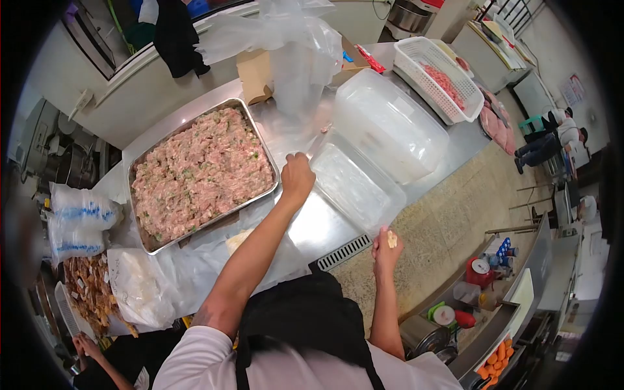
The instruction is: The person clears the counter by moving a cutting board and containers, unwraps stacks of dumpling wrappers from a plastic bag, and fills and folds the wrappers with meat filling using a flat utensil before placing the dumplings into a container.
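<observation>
A shallow clear plastic container (357,185) is between my hands, tilted and partly past the table's edge. My left hand (299,177) is closed at its left edge, beside the metal tray (276,174). My right hand (388,249) is closed at its near right corner, with a pale smear or bit on the fingers. Ground meat flecked with green (201,172) fills the tray. Behind the container is a larger translucent plastic tub (390,123). A clear plastic bag (296,71) stands open behind my left hand.
A white perforated basket (471,110) of pink meat is at the far right, near raw meat slabs (497,123). Wrapped plastic packs (81,218) and a white bag (140,286) lie at left. Another person's hands (84,344) are at lower left. Other people (562,140) are at right.
</observation>
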The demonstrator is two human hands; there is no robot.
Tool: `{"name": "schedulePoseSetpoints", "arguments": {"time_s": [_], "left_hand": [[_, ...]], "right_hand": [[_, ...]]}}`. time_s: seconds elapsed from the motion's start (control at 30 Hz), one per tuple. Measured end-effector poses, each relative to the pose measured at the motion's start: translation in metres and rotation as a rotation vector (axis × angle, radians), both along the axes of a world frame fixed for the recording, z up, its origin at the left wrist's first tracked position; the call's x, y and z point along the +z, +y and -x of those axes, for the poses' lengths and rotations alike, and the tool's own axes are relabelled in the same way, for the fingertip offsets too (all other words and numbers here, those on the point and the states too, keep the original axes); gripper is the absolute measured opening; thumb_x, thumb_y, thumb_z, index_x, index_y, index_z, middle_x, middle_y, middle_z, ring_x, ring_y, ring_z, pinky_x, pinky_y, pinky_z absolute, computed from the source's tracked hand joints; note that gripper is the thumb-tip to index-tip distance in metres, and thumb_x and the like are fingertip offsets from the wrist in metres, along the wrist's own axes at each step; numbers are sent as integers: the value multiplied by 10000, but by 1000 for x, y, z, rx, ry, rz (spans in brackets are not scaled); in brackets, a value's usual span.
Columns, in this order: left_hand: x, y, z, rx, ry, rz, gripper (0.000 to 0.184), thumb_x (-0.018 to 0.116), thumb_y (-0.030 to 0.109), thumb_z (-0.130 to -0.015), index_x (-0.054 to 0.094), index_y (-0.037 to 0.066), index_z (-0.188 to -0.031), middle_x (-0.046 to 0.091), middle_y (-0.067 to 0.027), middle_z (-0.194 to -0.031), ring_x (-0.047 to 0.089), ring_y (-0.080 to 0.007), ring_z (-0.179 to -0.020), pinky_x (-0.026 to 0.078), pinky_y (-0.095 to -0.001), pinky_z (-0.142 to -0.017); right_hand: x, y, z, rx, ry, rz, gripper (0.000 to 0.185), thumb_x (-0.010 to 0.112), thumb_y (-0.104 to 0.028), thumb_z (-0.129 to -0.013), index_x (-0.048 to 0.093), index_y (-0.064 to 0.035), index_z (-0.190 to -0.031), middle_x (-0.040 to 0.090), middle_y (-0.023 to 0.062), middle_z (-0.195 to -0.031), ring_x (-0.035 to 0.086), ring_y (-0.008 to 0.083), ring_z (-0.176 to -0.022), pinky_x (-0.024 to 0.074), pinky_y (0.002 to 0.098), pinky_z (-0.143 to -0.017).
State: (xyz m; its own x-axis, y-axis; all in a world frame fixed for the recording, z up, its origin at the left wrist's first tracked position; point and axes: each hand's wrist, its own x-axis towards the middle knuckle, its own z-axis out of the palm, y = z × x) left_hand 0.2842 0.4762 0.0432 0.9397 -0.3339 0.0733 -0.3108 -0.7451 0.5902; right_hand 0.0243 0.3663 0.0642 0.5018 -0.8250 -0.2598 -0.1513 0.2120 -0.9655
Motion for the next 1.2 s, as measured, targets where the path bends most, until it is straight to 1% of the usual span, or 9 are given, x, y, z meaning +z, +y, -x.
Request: {"name": "schedulePoseSetpoints", "arguments": {"time_s": [0.27,0.33,0.53,0.63,0.77,0.8,0.87,0.97,1.2], "left_hand": [[-2,58,91,10,169,53,201,586,93,-858,607,-100,-912,657,-327,-768,669,-488,-751,522,-551,-737],[2,67,97,12,172,64,195,595,93,-856,605,-95,-907,659,-329,-779,667,-491,-758,522,-549,-737],[10,77,76,5,177,70,165,626,53,-834,608,-86,-919,660,-343,-813,666,-505,-791,521,-551,-751],[9,76,68,-34,174,52,157,639,11,-809,612,-98,-920,659,-351,-820,670,-503,-805,523,-550,-759],[8,79,64,-23,257,85,190,662,26,-811,624,-98,-951,666,-342,-844,671,-498,-827,521,-539,-777],[8,80,62,-7,325,101,205,673,34,-812,629,-96,-964,669,-339,-855,672,-496,-841,521,-534,-785],[11,82,63,-7,326,93,217,685,44,-812,632,-94,-971,671,-338,-863,673,-493,-852,519,-530,-791],[6,82,66,-5,323,95,234,702,60,-811,637,-92,-976,674,-333,-872,675,-486,-861,519,-523,-792],[7,88,68,-25,274,124,224,699,54,-803,627,-83,-964,681,-305,-845,681,-466,-812,525,-520,-751]], "right_hand": [[-10,-32,-7,54,107,232,364,633,-265,-1012,490,-103,-720,475,-36,-596,418,57,-477,324,235,-427],[-6,-39,-26,264,174,366,369,659,-252,-978,542,-5,-732,515,21,-621,495,114,-593,402,305,-560],[16,-30,-61,721,348,376,356,647,-338,-980,657,12,-915,649,110,-824,622,206,-803,492,354,-746],[-2,-28,-68,777,328,278,416,598,-399,-1001,688,5,-1049,675,174,-1018,639,268,-966,486,387,-854],[-1,-29,-70,874,317,459,337,625,-331,-975,668,-24,-1108,672,232,-1068,652,356,-1010,493,407,-889],[3,-27,-72,871,317,459,337,625,-331,-975,668,-24,-1108,672,232,-1068,652,356,-1010,493,407,-889],[8,-18,-82,779,305,637,307,735,-218,-864,635,-55,-1104,680,138,-898,651,257,-790,534,358,-732],[-8,0,-109,615,175,570,411,775,-120,-737,614,-56,-1110,696,128,-889,666,270,-783,544,376,-736],[-10,12,-133,535,135,663,456,805,-104,-658,622,-50,-1072,693,108,-846,678,225,-790,559,333,-760]]}}
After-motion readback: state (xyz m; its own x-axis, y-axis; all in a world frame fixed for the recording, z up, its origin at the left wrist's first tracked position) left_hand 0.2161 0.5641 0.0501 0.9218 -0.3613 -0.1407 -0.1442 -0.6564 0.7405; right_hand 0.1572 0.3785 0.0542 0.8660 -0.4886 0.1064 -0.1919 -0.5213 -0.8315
